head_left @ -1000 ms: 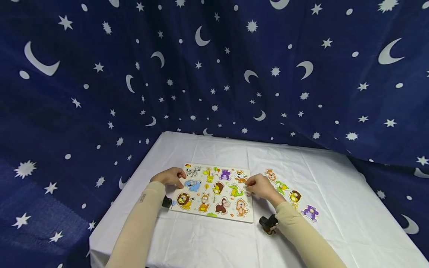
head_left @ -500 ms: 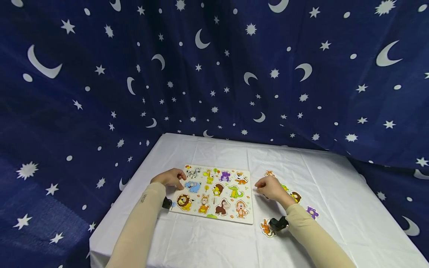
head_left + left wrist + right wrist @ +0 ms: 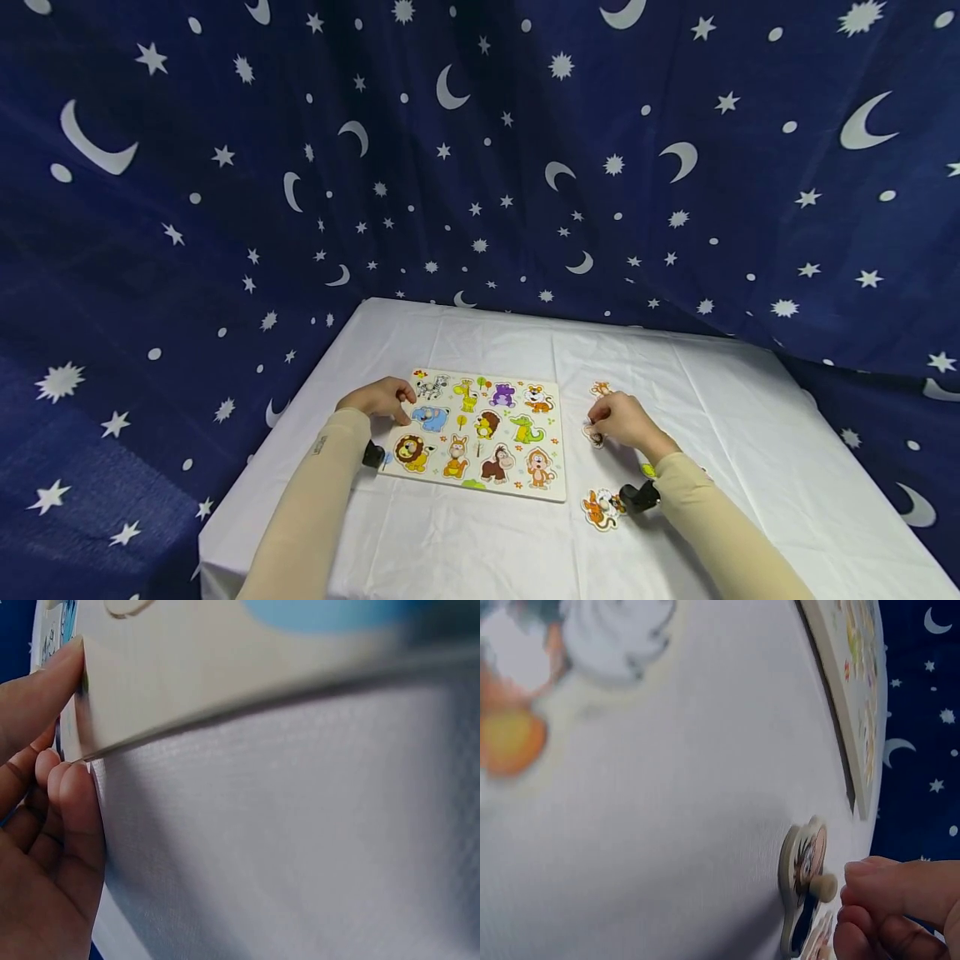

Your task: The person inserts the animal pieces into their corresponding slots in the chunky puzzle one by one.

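Note:
In the head view, a wooden puzzle board [image 3: 472, 482] with printed animals lies flat on the table. My left hand [image 3: 381, 398] holds its left edge. The left wrist view shows the thumb [image 3: 56, 679] on the board's face and curled fingers against its edge. My right hand [image 3: 626, 421] hovers right of the board, above a small peach-and-dark puzzle piece [image 3: 593, 433]. In the right wrist view this piece carries a round wooden knob [image 3: 824, 887], and my loosely bent fingers [image 3: 885, 881] are just apart from it. The animal on it cannot be made out.
A tiger piece [image 3: 600, 510] lies before the right wrist's black camera [image 3: 640, 497]. An orange piece [image 3: 602, 388] lies behind the right hand; a green-yellow one [image 3: 648, 469] shows beside the forearm, which covers others. A white cloth [image 3: 465, 550] covers the table, with a starry curtain [image 3: 480, 167] behind.
My right hand has moved right, away from the board's right edge, uncovering the peach-and-dark piece. The tiger piece shows more fully, while the forearm covers the pieces on the right. My left hand stays put.

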Demonstrator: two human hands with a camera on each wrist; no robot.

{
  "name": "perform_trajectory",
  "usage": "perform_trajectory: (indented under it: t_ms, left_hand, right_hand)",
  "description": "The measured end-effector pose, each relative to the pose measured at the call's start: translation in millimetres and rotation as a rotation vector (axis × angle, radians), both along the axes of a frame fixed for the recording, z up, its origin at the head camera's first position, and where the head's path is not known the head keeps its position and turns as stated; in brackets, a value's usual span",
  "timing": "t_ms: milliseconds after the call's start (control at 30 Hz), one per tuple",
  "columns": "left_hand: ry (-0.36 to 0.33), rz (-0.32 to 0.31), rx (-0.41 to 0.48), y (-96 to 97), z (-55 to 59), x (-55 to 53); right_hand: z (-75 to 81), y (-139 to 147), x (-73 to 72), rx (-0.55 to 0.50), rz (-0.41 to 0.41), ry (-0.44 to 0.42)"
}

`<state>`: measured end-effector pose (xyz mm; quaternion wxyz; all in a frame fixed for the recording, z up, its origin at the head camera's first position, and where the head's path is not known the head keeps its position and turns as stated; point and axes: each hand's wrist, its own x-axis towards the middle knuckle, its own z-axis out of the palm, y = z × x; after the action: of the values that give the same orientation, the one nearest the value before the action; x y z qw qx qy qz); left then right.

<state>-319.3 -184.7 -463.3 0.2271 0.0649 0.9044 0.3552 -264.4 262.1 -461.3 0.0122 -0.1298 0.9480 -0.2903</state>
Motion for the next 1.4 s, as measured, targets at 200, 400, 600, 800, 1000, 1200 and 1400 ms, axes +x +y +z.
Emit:
perform_trajectory:
  t_ms: [200, 400, 600, 800, 1000, 1200, 1400]
  left_hand:
    - [0.005, -0.017, 0.021, -0.6, -2.2, 0.3]
    - [-0.009, 0.006, 0.033, -0.6, -2.9, -1.7]
    - [-0.024, 0.029, 0.029, -0.1, -1.7, -1.7]
    - [-0.03, 0.037, 0.027, 0.5, -2.6, -1.3]
    - [-0.02, 0.028, 0.02, -0.3, -3.4, -1.8]
    - [-0.014, 0.023, 0.022, -1.1, -2.1, -1.4]
    - [-0.024, 0.027, 0.031, -1.0, -2.4, -1.6]
  right_hand:
    - [-1.2, 7.9, -3.9, 0.045, 0.034, -0.02]
    - [0.4, 11.3, -6.0, 0.039, 0.094, -0.059]
    - [0.9, 14.2, -11.8, 0.024, 0.194, -0.091]
    - [-0.1, 16.0, -18.3, 0.006, 0.281, -0.143]
    - [2.5, 16.5, -22.6, 0.002, 0.306, -0.17]
    - [2.2, 17.3, -22.5, -0.028, 0.295, -0.179]
    - [-1.5, 18.4, -20.9, -0.016, 0.301, -0.168]
